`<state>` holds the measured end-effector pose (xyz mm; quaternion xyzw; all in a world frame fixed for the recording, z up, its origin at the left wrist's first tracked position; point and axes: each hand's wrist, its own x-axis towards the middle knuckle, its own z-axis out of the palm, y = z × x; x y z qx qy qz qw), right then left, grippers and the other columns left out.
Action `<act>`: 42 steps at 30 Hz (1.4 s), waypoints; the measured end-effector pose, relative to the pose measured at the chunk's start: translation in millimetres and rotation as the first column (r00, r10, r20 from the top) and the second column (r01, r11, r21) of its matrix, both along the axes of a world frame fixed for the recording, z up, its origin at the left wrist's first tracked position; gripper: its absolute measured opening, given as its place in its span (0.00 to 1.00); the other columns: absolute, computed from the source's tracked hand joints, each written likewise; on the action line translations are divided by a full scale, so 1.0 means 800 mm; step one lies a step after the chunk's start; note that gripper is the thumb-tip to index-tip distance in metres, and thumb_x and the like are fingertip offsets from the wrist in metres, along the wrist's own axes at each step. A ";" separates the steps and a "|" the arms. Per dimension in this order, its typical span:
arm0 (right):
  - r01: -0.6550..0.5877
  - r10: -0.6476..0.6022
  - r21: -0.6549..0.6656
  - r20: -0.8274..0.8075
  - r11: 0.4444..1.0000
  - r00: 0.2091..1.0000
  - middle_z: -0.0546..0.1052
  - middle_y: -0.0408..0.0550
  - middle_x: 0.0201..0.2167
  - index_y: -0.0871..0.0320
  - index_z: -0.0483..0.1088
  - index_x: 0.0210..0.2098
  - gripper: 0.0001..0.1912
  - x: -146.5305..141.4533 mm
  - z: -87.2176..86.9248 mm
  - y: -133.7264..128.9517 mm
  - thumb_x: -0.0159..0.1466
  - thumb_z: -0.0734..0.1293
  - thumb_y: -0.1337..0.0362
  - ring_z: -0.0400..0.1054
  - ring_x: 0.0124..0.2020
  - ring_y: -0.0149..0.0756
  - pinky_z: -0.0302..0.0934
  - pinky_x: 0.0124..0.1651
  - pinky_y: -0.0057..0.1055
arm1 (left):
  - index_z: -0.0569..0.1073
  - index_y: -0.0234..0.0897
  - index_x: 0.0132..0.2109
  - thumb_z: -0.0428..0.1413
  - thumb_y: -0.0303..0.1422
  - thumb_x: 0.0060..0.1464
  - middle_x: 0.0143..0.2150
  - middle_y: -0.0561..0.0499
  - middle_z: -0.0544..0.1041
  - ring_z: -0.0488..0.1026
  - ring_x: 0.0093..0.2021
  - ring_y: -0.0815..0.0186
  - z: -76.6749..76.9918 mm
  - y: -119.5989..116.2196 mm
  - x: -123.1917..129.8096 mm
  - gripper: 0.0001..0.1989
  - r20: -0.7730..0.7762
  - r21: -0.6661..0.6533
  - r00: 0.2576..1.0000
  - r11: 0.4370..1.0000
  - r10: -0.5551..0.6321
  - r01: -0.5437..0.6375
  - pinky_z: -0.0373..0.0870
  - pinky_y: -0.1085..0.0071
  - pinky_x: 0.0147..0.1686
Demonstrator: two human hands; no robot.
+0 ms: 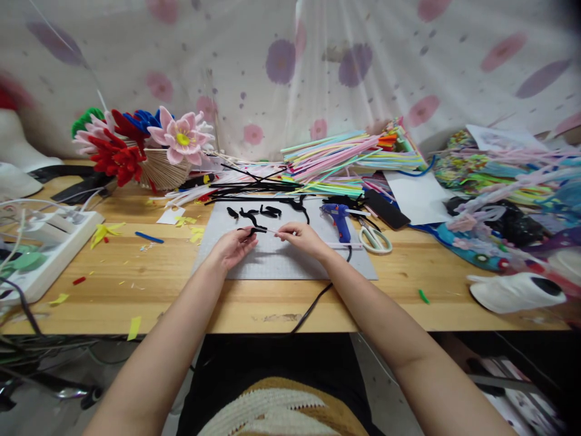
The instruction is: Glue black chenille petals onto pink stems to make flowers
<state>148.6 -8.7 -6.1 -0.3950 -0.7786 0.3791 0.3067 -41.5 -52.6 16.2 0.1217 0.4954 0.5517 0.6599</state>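
My left hand (pixel 236 246) is above the grey mat (pixel 267 266), its fingers closed on a black fuzzy piece (pixel 258 229). To its right, my right hand (pixel 299 237) pinches the end of a thin pale stick (pixel 271 232) that reaches to the black piece. Several bent black fuzzy pieces (pixel 271 211) lie on the mat just beyond my hands. A blue glue gun (pixel 339 221) rests on the mat's right side, and green-handled scissors (pixel 376 237) lie at its right edge.
Fuzzy flowers (pixel 181 138) stand at the back left, near a white power strip (pixel 49 254). Pastel stems (pixel 331 154) are heaped behind the mat. A black phone (pixel 387 209) lies right of the glue gun. A white object (pixel 512 292) sits at the front right. A black cord (pixel 313 306) crosses the table's front edge.
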 end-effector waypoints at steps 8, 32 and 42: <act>0.000 0.000 0.010 0.007 1.000 1.000 0.74 0.46 0.27 0.60 0.74 0.31 0.12 0.002 -0.001 0.000 0.57 0.63 0.59 0.65 0.30 0.30 0.55 0.34 0.26 | 0.71 0.28 0.29 0.49 0.17 0.50 0.24 0.48 0.70 0.71 0.23 0.72 0.001 0.000 0.002 0.08 0.017 0.003 1.000 1.000 0.003 -0.003 0.72 0.78 0.23; 0.009 -0.042 0.156 0.212 0.988 0.976 0.75 0.45 0.36 0.55 0.65 0.51 0.24 -0.007 0.013 -0.012 0.56 0.64 0.57 0.66 0.33 0.29 0.57 0.38 0.27 | 0.70 0.29 0.32 0.48 0.18 0.51 0.24 0.48 0.70 0.70 0.24 0.73 0.007 0.001 0.008 0.08 0.061 -0.026 0.998 1.000 0.006 -0.005 0.72 0.80 0.25; 0.041 -0.268 0.609 0.286 0.792 0.920 0.75 0.49 0.39 0.57 0.69 0.45 0.15 -0.039 0.005 -0.021 0.62 0.59 0.60 0.67 0.41 0.35 0.56 0.39 0.28 | 0.70 0.28 0.30 0.48 0.17 0.51 0.23 0.47 0.71 0.70 0.23 0.73 0.012 0.006 0.015 0.08 0.098 -0.024 0.995 1.000 0.007 -0.005 0.72 0.81 0.24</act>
